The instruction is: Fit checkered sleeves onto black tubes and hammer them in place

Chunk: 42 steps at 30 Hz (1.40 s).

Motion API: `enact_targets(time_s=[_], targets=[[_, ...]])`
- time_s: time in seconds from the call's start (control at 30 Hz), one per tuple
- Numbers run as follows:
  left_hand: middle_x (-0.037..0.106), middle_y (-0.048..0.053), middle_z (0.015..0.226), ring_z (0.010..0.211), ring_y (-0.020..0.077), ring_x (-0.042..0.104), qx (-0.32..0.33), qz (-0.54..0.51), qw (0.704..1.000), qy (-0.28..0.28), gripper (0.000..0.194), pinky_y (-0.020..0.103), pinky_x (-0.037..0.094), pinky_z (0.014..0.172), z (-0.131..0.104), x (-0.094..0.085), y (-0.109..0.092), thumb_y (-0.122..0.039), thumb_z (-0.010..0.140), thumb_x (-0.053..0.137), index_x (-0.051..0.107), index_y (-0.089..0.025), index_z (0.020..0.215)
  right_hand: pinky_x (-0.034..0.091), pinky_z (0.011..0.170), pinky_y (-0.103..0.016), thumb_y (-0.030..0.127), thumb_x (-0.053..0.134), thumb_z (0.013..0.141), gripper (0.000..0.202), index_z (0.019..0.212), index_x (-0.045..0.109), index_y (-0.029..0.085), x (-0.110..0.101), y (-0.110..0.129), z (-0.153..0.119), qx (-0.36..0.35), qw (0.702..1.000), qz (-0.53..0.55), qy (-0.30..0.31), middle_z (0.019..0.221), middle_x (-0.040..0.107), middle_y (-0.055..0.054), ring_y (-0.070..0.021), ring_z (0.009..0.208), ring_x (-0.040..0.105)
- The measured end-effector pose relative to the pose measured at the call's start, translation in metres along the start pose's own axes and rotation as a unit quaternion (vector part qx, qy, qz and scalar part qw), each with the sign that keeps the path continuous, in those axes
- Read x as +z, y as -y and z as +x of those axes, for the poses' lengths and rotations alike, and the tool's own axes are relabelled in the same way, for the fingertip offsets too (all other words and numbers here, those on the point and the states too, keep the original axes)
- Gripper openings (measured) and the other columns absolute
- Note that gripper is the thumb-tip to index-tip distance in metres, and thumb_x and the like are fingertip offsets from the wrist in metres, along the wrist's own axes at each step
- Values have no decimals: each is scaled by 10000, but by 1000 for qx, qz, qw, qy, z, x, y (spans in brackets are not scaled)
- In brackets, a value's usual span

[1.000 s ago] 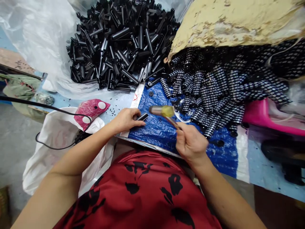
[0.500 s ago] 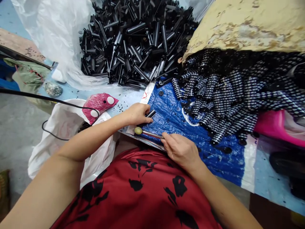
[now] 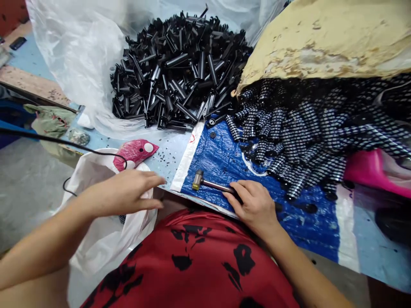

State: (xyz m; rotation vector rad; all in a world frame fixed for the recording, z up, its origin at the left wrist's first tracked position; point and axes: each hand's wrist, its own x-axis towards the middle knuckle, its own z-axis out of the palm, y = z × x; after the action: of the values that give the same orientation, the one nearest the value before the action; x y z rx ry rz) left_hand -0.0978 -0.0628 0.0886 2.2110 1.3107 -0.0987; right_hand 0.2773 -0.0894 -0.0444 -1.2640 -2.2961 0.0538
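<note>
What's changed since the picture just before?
The left hand moved left, off the blue mat to above the white bag; it seems to have let go of the black tube. The right hand still holds the hammer, whose head shifted right. Black pile and checkered pile stayed.

Hammer head (image 3: pixel 198 176): metal, dull shine; yellow face (image 3: pixel 195 186) plastic-looking. Hammer shaft (image 3: pixel 216 185): smooth, glossy. Black tube parts (image 3: pixel 180 87): smooth glossy plastic by look. Checkered rollers (image 3: pixel 293 139): shiny foil-like squares over black. Blue sheet (image 3: pixel 213 160): crinkled, glossy plastic. Big bag (image 3: pixel 83 60): thin translucent plastic film. Yellow cover (image 3: pixel 334 32): matt, rough, peeling. Pink tub (image 3: pixel 364 171): smooth plastic. Red garment (image 3: pixel 154 278): satiny cloth.
</note>
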Motion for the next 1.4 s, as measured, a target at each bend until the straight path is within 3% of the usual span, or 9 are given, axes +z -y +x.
enact_targets(time_s=[0.1, 0.2, 0.3, 0.53, 0.73, 0.97, 1.1, 1.33, 1.4], targets=[[700, 138, 1093, 996, 280, 630, 39, 103, 984, -141, 342, 376, 437, 855, 83, 5, -18, -257, 966, 527, 671, -172, 1264, 485, 830, -372, 348, 716, 962, 265, 1116, 701, 133, -1, 5, 8, -14, 1000, 3, -3, 1065, 711, -108, -247, 981, 655], [653, 175, 1198, 1171, 318, 525, 12, 162, 947, -277, 362, 477, 372, 983, 169, 0, 6, -125, 950, 447, 662, -150, 1240, 493, 860, -372, 296, 717, 961, 244, 1147, 696, 140, -11, 9, 6, -12, 1000, 11, -22, 1089, 725, -113, -244, 1008, 670], [593, 123, 891, 1021, 301, 480, 5, 187, 950, -251, 116, 526, 330, 985, 210, -10, 36, -139, 902, 527, 624, -182, 856, 509, 813, -340, 212, 697, 961, 222, 1173, 670, 154, -28, 7, -10, -2, 998, 47, -50, 1010, 752, -86, -200, 911, 699], [326, 15, 766, 754, 126, 229, 14, 148, 929, -340, 310, 272, 234, 799, 200, -26, 27, -225, 952, 539, 366, -131, 712, 509, 601, -273, 367, 629, 997, 230, 1128, 613, 180, -63, -45, -50, 318, 931, -31, -176, 762, 706, -9, -146, 583, 645], [476, -1, 594, 586, 98, 396, -40, -164, 921, -350, 401, 255, 263, 591, 180, 17, -25, -412, 935, 651, 516, -151, 663, 513, 693, -354, 478, 646, 958, 499, 1314, 597, 133, -58, -69, -39, 340, 930, -138, 25, 1020, 747, -127, -258, 814, 703], [608, -30, 635, 496, 102, 513, -107, -630, 734, -230, 433, 209, 384, 467, 138, 60, -61, -419, 751, 853, 594, -176, 1000, 528, 705, -334, 395, 659, 931, 306, 1111, 704, 152, -77, -90, -48, 337, 917, -51, -208, 993, 723, -108, -174, 706, 625], [630, -20, 662, 455, 95, 513, -78, -663, 728, -157, 425, 208, 382, 451, 135, 66, -89, -504, 834, 795, 604, -170, 1013, 555, 746, -338, 590, 675, 907, 418, 1024, 661, 189, -80, -84, -23, 378, 838, 224, -323, 982, 692, -93, -195, 857, 664], [653, -5, 716, 442, 72, 497, -29, -623, 778, -76, 473, 196, 365, 469, 134, 96, -114, -584, 959, 637, 581, -156, 1152, 425, 493, -236, 732, 586, 920, 516, 1027, 557, 229, -57, -15, 31, 454, 544, 691, -141, 712, 501, 40, -100, 533, 461], [643, -4, 706, 430, 70, 471, -29, -615, 785, -70, 475, 201, 345, 450, 131, 99, -114, -601, 956, 630, 589, -151, 1102, 324, 436, -210, 730, 662, 877, 536, 1035, 568, 227, -52, -1, 35, 458, 510, 716, -133, 635, 429, 76, -69, 450, 320]])
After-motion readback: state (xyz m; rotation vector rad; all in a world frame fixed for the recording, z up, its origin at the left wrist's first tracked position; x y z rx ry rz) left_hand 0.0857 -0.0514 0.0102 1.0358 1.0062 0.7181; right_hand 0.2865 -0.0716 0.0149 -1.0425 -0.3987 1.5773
